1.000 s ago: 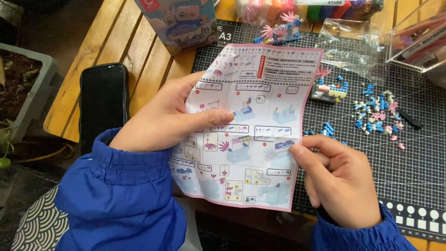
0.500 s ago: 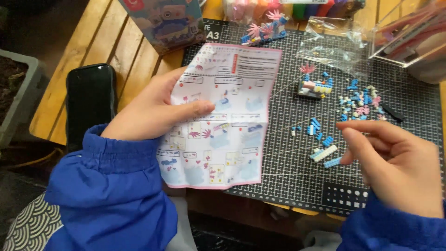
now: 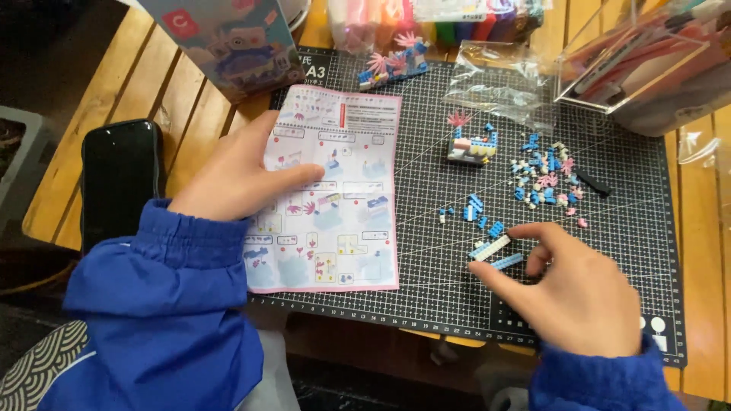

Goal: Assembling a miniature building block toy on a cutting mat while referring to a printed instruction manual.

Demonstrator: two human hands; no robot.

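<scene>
My left hand [image 3: 240, 173] lies flat on the left side of a pink-edged instruction sheet [image 3: 339, 190] spread on a black gridded cutting mat [image 3: 609, 228]. My right hand [image 3: 567, 289] hovers low over the mat at the lower right, fingers spread, with fingertips at a few long blue and white bricks [image 3: 493, 251]. It grips nothing. A small part-built blue, white and pink brick model [image 3: 470, 146] stands mid-mat. Loose tiny blue, pink and white bricks [image 3: 544, 179] lie scattered to its right.
A black phone [image 3: 118, 179] lies on the wooden slat table at left. A colourful box [image 3: 228, 42] stands at the back left. Another small brick build [image 3: 392, 65], crumpled clear bags [image 3: 495, 80] and a clear plastic case [image 3: 647, 65] sit at the back.
The sheet was lowered from both hands onto the mat. My right hand let go of it and moved right, down to the loose bricks. My left hand stays on the sheet.
</scene>
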